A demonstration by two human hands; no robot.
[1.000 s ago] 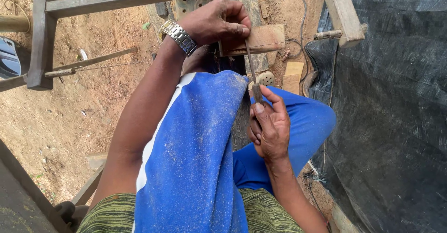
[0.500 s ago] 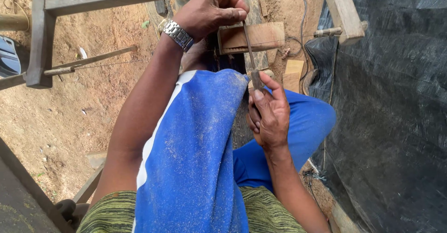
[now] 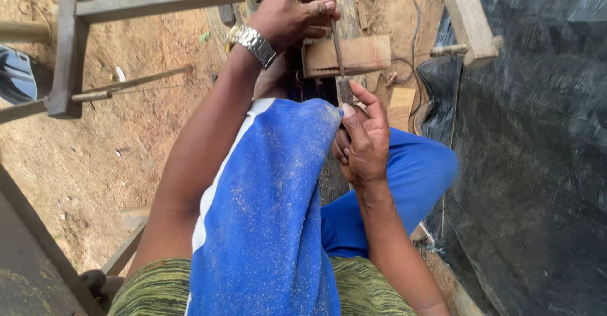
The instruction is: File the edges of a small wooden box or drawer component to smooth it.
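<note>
I sit outdoors over bare sandy ground [image 3: 126, 133], my knees in blue trousers [image 3: 272, 208]. Taking the wooden block [image 3: 354, 55] as the mark: my left hand [image 3: 294, 9] is just above and left of it, fingers closed on the top end of a thin metal rod [image 3: 337, 44] that crosses the block's face. My right hand [image 3: 363, 139] is below the block, closed around the rod's lower end. A grey wooden frame [image 3: 145, 3] runs left of the block; black plastic sheeting [image 3: 537, 164] hangs to its right
</note>
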